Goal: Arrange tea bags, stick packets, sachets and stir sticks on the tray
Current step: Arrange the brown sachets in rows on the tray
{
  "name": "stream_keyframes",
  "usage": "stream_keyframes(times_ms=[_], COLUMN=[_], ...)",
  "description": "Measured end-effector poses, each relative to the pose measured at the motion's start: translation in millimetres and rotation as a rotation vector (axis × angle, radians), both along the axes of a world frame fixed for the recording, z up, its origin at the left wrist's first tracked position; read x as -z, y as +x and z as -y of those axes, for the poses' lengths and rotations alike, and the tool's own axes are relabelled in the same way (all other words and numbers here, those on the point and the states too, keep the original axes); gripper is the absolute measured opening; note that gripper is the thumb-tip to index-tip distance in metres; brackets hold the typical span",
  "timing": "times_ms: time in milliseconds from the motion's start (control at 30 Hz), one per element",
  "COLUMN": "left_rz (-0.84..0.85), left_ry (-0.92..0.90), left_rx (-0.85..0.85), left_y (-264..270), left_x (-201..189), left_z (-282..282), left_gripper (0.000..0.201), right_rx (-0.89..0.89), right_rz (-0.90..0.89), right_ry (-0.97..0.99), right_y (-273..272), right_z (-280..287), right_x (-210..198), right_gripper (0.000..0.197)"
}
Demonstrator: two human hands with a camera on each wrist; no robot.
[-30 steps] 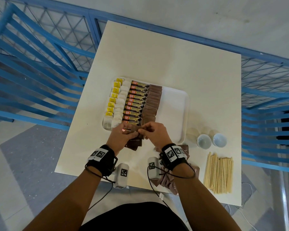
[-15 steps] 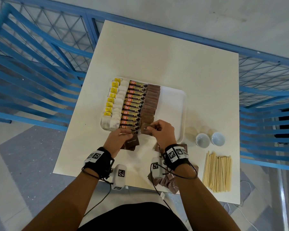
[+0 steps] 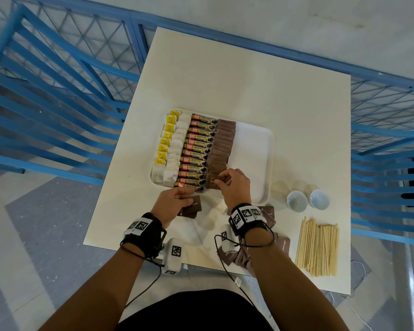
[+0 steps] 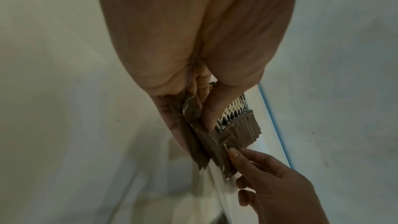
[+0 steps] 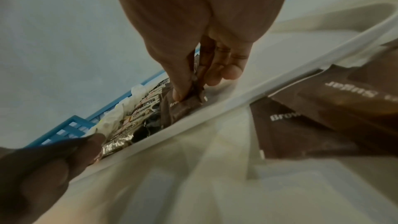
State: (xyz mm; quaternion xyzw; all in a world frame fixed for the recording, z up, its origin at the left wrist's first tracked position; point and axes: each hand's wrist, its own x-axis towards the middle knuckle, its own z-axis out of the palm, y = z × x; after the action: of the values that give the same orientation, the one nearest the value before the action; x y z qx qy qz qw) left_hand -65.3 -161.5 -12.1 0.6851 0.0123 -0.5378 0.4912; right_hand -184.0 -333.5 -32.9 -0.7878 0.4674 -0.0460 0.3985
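Tray (image 3: 256,149) sat just ahead of both hands. Right hand (image 3: 234,187) had moved from the left hand (image 3: 172,204) onto the tray, pinching one brown sachet (image 3: 221,180) at the near end of the sachet row. Left hand held a spare stack (image 3: 191,209) over the worktop (image 3: 249,75). Stir sticks (image 3: 318,249) right of the hands, not yet placed.

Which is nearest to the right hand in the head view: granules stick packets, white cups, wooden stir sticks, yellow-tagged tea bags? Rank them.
From the right hand:
1. Orange-and-black granules stick packets, just left, on the tray.
2. Two small white cups, to its right, off the tray.
3. Yellow-tagged tea bags and bundle of wooden stir sticks: too close to call.
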Motion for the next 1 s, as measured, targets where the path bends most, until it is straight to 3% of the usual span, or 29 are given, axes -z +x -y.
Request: stream_keyframes(times_ms=[733, 1000], left_rz=[0.001, 0.027], left_ry=[0.006, -0.015], left_rx=[0.004, 0.007], left_y=[-0.7, -0.7], left_x=[2.2, 2.5], left_z=[-1.3, -0.1], left_gripper=[0.025, 0.025], right_rx=[0.077, 0.064], right_rz=[0.02, 0.024], right_ry=[0.0, 0.01], right_y=[-11.0, -10.9], right_z=[-13.1, -16.5], right_x=[2.7, 6.3], right_gripper=[0.039, 0.033])
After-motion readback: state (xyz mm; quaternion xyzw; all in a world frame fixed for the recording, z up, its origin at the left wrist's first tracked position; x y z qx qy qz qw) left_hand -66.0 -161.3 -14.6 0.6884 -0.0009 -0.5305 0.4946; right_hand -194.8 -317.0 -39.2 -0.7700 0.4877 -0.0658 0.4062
